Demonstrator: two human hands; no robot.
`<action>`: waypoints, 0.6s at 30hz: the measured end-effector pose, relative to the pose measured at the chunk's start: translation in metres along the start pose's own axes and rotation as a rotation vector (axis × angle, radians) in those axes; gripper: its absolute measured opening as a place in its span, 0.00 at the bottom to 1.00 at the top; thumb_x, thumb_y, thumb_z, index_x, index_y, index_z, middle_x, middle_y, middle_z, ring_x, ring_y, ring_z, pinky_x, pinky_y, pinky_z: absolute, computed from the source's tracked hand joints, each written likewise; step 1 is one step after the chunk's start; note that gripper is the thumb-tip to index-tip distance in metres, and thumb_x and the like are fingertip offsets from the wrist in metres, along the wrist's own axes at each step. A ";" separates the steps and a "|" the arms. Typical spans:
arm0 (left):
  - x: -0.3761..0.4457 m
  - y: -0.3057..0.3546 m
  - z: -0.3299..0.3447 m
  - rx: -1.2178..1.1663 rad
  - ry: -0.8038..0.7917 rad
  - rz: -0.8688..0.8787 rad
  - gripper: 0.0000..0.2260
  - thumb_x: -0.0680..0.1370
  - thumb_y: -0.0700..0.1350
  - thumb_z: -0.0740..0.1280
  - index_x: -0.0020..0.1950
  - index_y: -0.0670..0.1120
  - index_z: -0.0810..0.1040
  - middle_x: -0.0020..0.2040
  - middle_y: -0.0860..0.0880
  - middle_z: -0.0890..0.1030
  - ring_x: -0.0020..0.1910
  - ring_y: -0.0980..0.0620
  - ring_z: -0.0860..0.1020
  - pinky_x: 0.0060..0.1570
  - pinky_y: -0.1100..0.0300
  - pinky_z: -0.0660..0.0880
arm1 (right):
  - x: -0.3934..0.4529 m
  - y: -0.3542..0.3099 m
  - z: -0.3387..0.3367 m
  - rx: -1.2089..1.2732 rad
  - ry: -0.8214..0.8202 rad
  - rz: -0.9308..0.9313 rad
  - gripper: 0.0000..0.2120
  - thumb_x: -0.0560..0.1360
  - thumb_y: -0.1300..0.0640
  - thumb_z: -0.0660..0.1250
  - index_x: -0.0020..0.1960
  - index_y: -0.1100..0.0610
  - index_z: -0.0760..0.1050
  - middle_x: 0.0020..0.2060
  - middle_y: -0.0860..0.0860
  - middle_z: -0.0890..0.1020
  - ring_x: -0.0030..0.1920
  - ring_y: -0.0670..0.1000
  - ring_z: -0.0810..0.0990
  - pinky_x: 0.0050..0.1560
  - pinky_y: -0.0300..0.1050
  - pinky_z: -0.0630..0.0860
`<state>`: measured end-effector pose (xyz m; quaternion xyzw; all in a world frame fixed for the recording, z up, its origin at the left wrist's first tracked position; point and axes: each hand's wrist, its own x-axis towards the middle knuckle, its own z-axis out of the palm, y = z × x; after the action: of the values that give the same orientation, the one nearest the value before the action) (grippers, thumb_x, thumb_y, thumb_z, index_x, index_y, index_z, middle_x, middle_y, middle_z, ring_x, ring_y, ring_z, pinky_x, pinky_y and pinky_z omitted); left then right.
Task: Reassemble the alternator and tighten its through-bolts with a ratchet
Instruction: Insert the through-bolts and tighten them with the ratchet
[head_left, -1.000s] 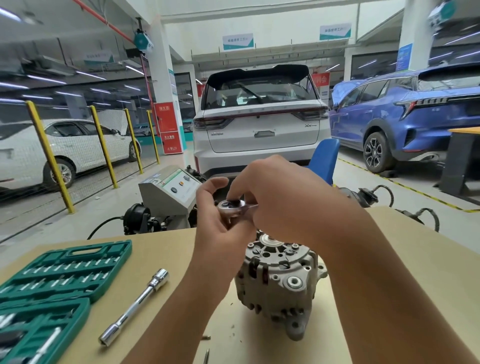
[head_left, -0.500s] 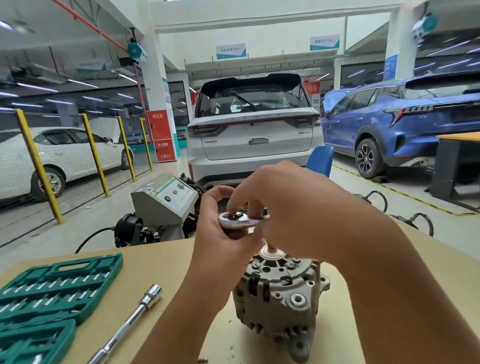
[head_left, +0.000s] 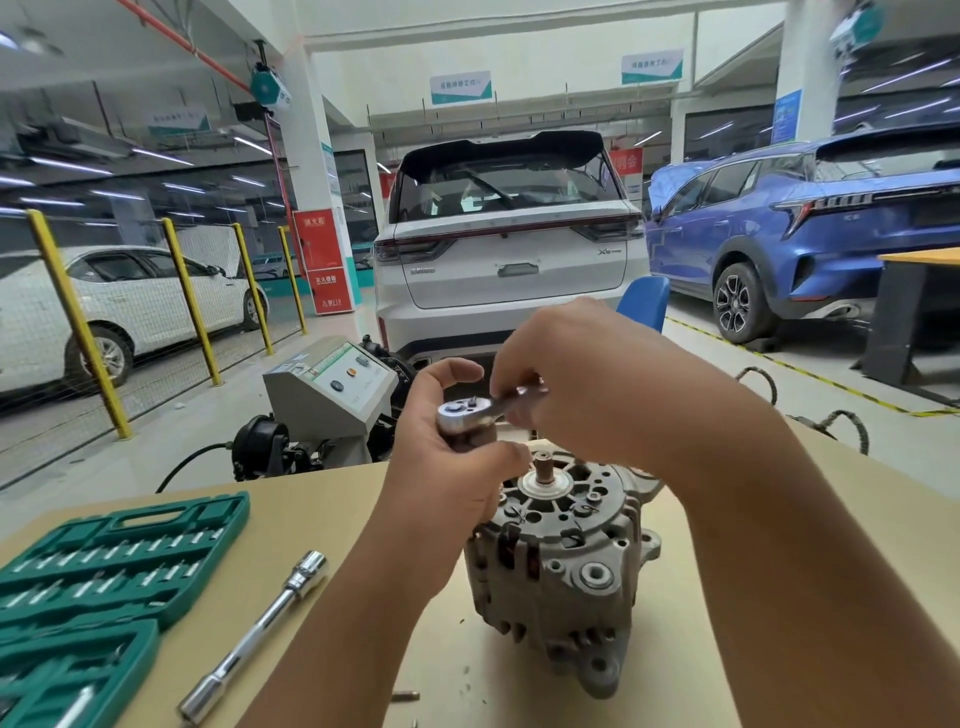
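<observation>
A grey cast alternator (head_left: 561, 566) stands on the tan table with its shaft end up. Above its left rear edge I hold a chrome ratchet (head_left: 467, 413). My left hand (head_left: 452, 457) grips the ratchet head from below, thumb raised beside it. My right hand (head_left: 582, 384) curls over the ratchet's handle, fingertips on the top of the head. What is under the ratchet head is hidden by my left hand.
A chrome extension bar (head_left: 260, 634) lies on the table (head_left: 852, 519) left of the alternator. A green socket-set case (head_left: 104, 582) lies open at the left edge. A small screw (head_left: 405, 695) lies near the front. A grey test machine (head_left: 332, 389) stands behind the table.
The view tilted up a little. Both hands stay on the ratchet above the alternator; the ratchet head sits slightly further left and the shaft top is now exposed.
</observation>
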<state>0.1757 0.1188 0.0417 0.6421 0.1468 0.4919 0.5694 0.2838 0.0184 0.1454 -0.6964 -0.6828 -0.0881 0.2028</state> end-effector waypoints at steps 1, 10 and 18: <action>0.001 0.000 0.002 0.006 0.023 -0.006 0.25 0.66 0.34 0.74 0.58 0.55 0.76 0.28 0.49 0.71 0.23 0.53 0.62 0.24 0.62 0.62 | -0.001 -0.001 0.000 -0.031 -0.019 -0.015 0.08 0.76 0.55 0.72 0.53 0.45 0.83 0.45 0.47 0.81 0.44 0.52 0.81 0.43 0.48 0.82; -0.001 -0.001 0.004 0.026 0.067 -0.019 0.24 0.65 0.33 0.72 0.54 0.57 0.76 0.27 0.53 0.67 0.23 0.54 0.60 0.25 0.61 0.61 | -0.001 0.010 0.000 0.036 0.037 -0.006 0.09 0.77 0.58 0.71 0.53 0.45 0.84 0.47 0.46 0.83 0.48 0.52 0.81 0.50 0.51 0.82; 0.001 -0.003 0.006 0.035 0.128 -0.021 0.21 0.65 0.34 0.71 0.51 0.56 0.75 0.29 0.50 0.69 0.23 0.53 0.60 0.24 0.61 0.61 | -0.003 0.027 -0.010 0.169 -0.043 -0.086 0.12 0.72 0.59 0.76 0.50 0.43 0.85 0.38 0.40 0.84 0.35 0.38 0.80 0.28 0.29 0.72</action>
<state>0.1820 0.1171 0.0406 0.6176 0.1981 0.5235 0.5525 0.3113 0.0122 0.1485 -0.6486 -0.7212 -0.0238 0.2424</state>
